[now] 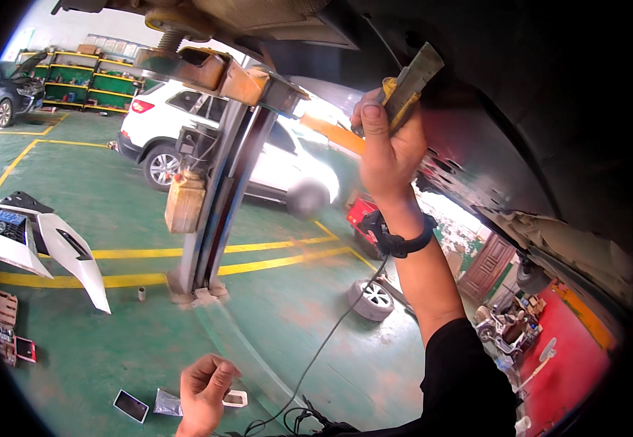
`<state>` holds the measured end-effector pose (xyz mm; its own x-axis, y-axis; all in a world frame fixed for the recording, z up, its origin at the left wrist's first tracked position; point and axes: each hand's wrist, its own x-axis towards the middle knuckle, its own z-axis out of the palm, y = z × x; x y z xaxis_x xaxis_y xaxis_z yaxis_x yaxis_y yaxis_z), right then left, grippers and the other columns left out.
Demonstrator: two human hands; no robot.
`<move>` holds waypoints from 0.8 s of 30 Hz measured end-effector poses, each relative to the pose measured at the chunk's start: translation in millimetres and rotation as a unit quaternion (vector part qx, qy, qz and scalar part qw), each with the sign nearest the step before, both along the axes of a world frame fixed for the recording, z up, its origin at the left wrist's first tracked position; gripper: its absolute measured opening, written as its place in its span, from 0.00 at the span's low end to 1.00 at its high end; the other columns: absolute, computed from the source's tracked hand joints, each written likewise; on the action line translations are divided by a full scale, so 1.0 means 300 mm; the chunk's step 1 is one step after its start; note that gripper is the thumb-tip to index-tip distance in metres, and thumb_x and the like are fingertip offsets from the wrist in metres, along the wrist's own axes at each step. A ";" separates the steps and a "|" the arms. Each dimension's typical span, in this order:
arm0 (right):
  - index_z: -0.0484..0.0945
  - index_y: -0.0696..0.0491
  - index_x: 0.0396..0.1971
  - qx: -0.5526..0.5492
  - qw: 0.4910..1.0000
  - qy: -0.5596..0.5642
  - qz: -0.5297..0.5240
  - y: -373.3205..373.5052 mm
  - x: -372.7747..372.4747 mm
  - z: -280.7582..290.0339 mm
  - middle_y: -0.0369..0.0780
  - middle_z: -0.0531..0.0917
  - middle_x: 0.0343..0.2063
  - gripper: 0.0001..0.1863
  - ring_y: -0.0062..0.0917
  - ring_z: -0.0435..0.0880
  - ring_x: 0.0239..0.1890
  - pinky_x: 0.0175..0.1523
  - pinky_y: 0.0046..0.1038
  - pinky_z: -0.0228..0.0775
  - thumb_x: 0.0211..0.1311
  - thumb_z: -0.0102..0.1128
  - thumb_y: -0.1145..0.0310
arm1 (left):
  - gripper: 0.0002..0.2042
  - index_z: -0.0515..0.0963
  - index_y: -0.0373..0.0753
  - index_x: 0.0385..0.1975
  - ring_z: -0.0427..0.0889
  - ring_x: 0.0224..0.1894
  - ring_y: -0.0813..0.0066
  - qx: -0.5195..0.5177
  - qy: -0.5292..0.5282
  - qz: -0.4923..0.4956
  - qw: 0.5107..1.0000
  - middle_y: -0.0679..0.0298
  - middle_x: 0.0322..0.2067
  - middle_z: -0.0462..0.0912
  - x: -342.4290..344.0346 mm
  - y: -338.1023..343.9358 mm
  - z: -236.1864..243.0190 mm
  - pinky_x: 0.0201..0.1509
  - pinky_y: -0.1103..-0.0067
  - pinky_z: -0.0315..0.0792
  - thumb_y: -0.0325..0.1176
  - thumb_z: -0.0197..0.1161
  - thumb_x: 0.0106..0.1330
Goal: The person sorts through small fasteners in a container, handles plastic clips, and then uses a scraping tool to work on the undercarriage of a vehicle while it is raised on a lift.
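Note:
Raised under the dark car body [549, 131], my right hand [393, 142] is closed around a yellow-handled scraper [417, 76] with a wide, flat grey blade. The blade points up and to the right, close to the car's underside. Low in the view, my left hand [205, 390] is closed, its thumb pressed to curled fingers. Whatever it may hold is hidden. On the floor beside and beyond it lie a dark-screened white device [131, 406], a silvery packet [166, 403] and a small white box-like thing [235, 398].
A lift post [221, 197] with a lift arm [243, 81] stands ahead, a yellowed plastic container [185, 204] on its side. Beyond is a white car [258, 149]. A wheel [372, 300], a white bumper [76, 251] and an open tool case [3, 313] lie around. A cable [323, 342] hangs across.

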<state>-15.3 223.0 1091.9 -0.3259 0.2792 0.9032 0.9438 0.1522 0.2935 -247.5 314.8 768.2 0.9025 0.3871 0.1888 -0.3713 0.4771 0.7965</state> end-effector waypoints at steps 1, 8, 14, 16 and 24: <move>0.69 0.57 0.45 0.003 1.000 -0.005 0.016 0.015 0.002 0.002 0.35 0.76 0.30 0.14 0.17 0.75 0.32 0.40 0.22 0.70 0.74 0.58 0.61 | 0.11 0.82 0.39 0.32 0.59 0.19 0.92 0.001 0.000 0.006 1.000 0.80 0.18 0.67 -0.001 -0.001 -0.002 0.23 0.87 0.51 0.40 0.62 0.73; 0.76 0.59 0.40 0.069 0.996 0.023 0.050 0.053 -0.012 -0.009 0.35 0.82 0.26 0.12 0.17 0.80 0.26 0.35 0.20 0.72 0.69 0.64 0.65 | 0.12 0.82 0.39 0.31 0.62 0.20 0.92 0.022 -0.010 0.043 0.999 0.80 0.18 0.69 -0.004 0.005 -0.014 0.24 0.87 0.53 0.41 0.63 0.73; 0.75 0.59 0.40 0.092 0.996 0.006 -0.002 0.018 -0.023 -0.042 0.35 0.81 0.24 0.12 0.17 0.77 0.26 0.35 0.20 0.70 0.69 0.64 0.65 | 0.14 0.79 0.30 0.37 0.64 0.28 0.91 0.105 -0.056 0.159 0.980 0.75 0.26 0.74 -0.004 0.122 0.264 0.30 0.88 0.57 0.38 0.62 0.73; 0.75 0.59 0.39 0.098 0.995 0.004 -0.011 0.011 -0.025 -0.052 0.35 0.80 0.24 0.12 0.17 0.76 0.26 0.34 0.19 0.69 0.69 0.64 0.65 | 0.16 0.78 0.30 0.44 0.63 0.26 0.91 0.198 -0.173 0.297 0.918 0.75 0.25 0.73 0.015 0.169 0.437 0.27 0.88 0.56 0.39 0.64 0.71; 0.76 0.59 0.40 0.069 0.997 0.005 -0.027 -0.030 -0.074 -0.057 0.36 0.81 0.23 0.13 0.15 0.75 0.26 0.33 0.19 0.69 0.69 0.65 0.64 | 0.32 0.77 0.30 0.48 0.72 0.27 0.80 0.198 -0.201 0.408 0.868 0.67 0.26 0.75 -0.058 0.092 1.018 0.33 0.82 0.65 0.57 0.68 0.60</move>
<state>-37.5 214.0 1074.8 -0.3041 0.1685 0.9376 0.9526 0.0604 0.2981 -264.8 342.3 1073.6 0.1883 0.6997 0.6892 -0.7439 -0.3565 0.5652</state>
